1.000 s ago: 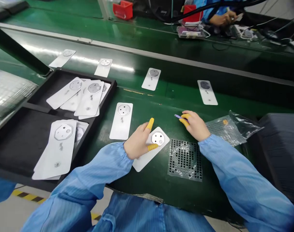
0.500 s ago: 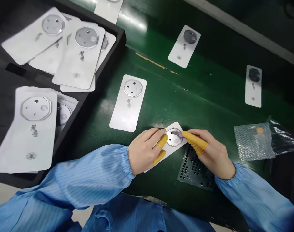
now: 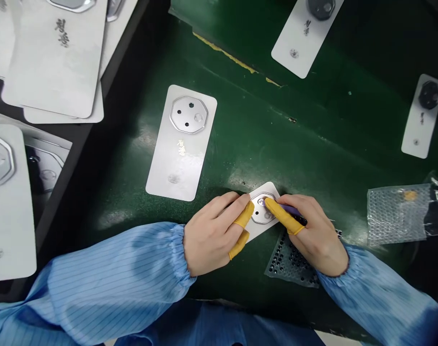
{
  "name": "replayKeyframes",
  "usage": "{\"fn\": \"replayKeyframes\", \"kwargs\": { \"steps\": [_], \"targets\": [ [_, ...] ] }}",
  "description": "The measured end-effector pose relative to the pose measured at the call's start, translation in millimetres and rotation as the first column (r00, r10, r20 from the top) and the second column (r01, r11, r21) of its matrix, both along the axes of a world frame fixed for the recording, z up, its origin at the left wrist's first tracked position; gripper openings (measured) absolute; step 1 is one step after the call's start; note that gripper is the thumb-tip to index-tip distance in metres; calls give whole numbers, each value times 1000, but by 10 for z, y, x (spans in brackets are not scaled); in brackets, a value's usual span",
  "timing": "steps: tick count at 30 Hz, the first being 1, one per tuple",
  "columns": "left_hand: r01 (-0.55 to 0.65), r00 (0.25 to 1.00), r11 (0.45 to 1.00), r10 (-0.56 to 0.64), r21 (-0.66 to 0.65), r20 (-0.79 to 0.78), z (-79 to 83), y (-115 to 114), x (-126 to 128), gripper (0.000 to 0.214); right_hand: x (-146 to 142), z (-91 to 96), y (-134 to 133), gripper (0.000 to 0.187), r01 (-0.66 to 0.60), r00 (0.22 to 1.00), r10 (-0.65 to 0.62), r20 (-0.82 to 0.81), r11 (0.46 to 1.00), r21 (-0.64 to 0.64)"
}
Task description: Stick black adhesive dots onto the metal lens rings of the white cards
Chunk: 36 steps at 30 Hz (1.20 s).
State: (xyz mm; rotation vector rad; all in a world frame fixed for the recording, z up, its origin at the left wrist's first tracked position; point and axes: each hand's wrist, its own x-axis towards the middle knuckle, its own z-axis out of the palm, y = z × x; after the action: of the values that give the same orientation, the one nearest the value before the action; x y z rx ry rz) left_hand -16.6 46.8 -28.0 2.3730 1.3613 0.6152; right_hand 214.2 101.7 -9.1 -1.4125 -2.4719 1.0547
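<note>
A white panel (image 3: 254, 234) with an octagonal metal plate lies tilted on the green table. My left hand (image 3: 219, 230) presses over its left part, with yellow finger cots on two fingers; its thumb side hides much of the panel. My right hand (image 3: 314, 235), also with a yellow-covered finger, pinches a slim purple tool (image 3: 291, 209) whose tip is at the octagonal plate, beside its holes. Partly under the right hand lies a clear sheet (image 3: 289, 269) with rows of small black round pieces.
Another white panel (image 3: 171, 163) lies at upper left of my hands. Two more panels (image 3: 301, 41) (image 3: 422, 117) lie farther off. Stacked panels (image 3: 56, 72) fill a black tray (image 3: 96, 139) at left. A bubble-wrap bag (image 3: 395, 216) lies at right.
The view has moved closer and lower over the table. The right hand's covered finger has come inward over the octagonal plate, and more of the purple tool's shaft shows.
</note>
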Motion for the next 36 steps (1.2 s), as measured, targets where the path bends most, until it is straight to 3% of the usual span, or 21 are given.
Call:
{"fn": "replayKeyframes", "kwargs": {
  "steps": [6, 11, 18, 23, 26, 29, 31, 33, 36],
  "targets": [
    [17, 998, 999, -20, -49, -59, 42, 19, 13, 37, -43, 36, 11, 48, -106, 993, 109, -43, 993, 53],
    [6, 997, 994, -14, -110, -79, 56, -13, 47, 28, -111, 85, 47, 45, -171, 984, 174, -22, 981, 92],
    [-18, 998, 995, 11, -102, -65, 86, -13, 86, 26, -197, 207, 133, 32, -408, 913, 397, 93, 885, 227],
    [-12, 997, 994, 3, -112, -74, 71, -14, 72, 26, -242, 211, 119, 34, -464, 886, 439, 152, 847, 260],
    [9, 999, 996, -11, -84, -31, 16, -7, 50, 26, -210, 195, 140, 33, -425, 904, 422, 73, 859, 285],
    [31, 999, 1000, -31, -3, 29, -47, 11, 27, 27, -106, 192, 152, 33, -237, 958, 270, -96, 935, 264],
    [31, 998, 998, -33, 54, 44, -77, 17, 20, 25, -25, 193, 136, 34, -17, 982, 52, -184, 982, 188],
    [20, 999, 996, -24, 90, 36, -91, 14, 22, 25, 33, 193, 109, 32, 149, 965, -128, -228, 986, 79],
    [26, 1000, 995, -27, 93, 11, -90, 7, 28, 30, 51, 185, 76, 28, 151, 946, -168, -277, 985, -81]
  ]
}}
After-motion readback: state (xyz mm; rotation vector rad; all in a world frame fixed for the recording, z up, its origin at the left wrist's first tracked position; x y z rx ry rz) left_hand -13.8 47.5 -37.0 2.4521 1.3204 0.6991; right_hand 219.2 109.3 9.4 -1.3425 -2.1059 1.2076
